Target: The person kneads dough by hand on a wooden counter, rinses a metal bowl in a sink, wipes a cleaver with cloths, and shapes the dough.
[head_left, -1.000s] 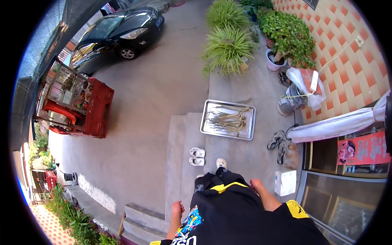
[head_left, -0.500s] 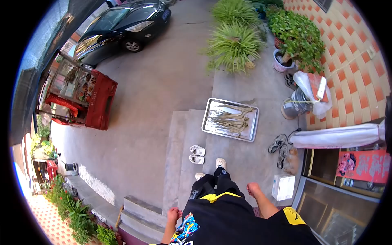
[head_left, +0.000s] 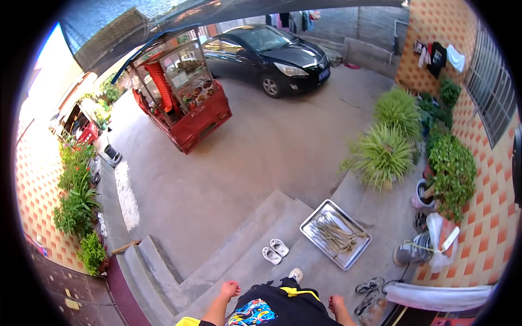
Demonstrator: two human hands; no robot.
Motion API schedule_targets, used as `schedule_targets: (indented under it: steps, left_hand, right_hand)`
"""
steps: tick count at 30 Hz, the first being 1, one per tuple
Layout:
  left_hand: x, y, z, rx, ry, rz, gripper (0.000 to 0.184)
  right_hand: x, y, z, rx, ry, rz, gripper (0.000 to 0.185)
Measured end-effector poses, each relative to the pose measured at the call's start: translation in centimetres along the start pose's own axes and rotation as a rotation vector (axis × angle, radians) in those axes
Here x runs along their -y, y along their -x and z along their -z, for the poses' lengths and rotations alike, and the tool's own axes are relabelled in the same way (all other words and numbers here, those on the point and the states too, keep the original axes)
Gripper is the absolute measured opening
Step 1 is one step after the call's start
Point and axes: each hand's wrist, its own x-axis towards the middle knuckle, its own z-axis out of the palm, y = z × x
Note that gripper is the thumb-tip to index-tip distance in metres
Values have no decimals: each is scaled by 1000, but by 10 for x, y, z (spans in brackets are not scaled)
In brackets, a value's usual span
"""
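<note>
My left hand (head_left: 230, 288) hangs at the left of my body with its fingers curled in, and nothing shows in it. On the other side, my right hand (head_left: 336, 302) is also curled closed, with no object visible. Neither hand touches anything. Ahead and to the right, a metal tray (head_left: 311, 230) lies on the concrete, holding long dry stalks (head_left: 341, 232). White shoes (head_left: 275, 251) rest on the step in front of my left hand. One of my feet, in a light shoe (head_left: 296, 275), shows ahead of my dark clothes.
Concrete steps (head_left: 244, 228) lead down to the yard. A red food cart (head_left: 201, 127) and a dark car (head_left: 272, 54) stand there. Potted plants (head_left: 386, 155), a grey bucket (head_left: 410, 251) and dark sandals (head_left: 368, 296) line the right side. More steps (head_left: 149, 271) descend at the left.
My view has swung left and up, so the cart, car and yard show more fully. The tray now appears lower and further right. Both hands remain curled.
</note>
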Motion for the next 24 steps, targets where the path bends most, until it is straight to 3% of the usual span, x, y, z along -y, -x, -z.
schedule_targets:
  steps: [5, 7, 9, 16, 24]
  left_hand:
    - [46, 1, 13, 62, -165, -90, 10]
    - [73, -5, 34, 12, -143, 9, 10]
    - [101, -15, 59, 10, -129, 64, 11]
    - [146, -32, 97, 47, -75, 159, 13]
    - [164, -47, 117, 142, -22, 84, 16]
  right_hand:
    - [0, -5, -15, -74, -57, 120, 19]
    - [-6, -4, -28, -189, 89, 239, 4]
    - [-13, 17, -43, -271, 157, 248, 4]
    - [-55, 41, -76, -102, 158, 209, 7]
    - [-126, 66, -83, -126, 253, 158, 12]
